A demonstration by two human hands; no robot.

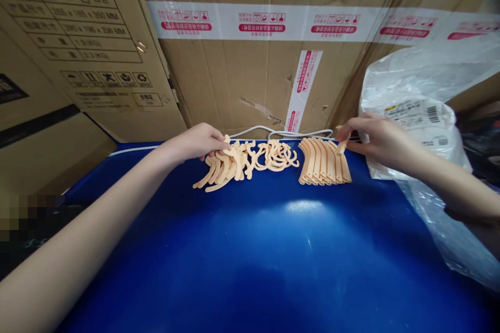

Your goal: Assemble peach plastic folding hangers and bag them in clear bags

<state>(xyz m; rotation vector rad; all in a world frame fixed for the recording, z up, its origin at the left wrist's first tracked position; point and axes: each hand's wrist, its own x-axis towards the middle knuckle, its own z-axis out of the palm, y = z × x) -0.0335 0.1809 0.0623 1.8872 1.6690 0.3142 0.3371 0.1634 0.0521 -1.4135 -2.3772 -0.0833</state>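
Along the far edge of the blue desk lay a loose pile of curved strips, pale, wood-coloured and round-ended; hooked pieces tangled beside it, and a neat row of strips, dotted with small holes, overlapped toward the far right corner. The left hand pinched a strip on the pile; the right hand's thumb and fingers, slightly parted, gripped a pale piece above the row.
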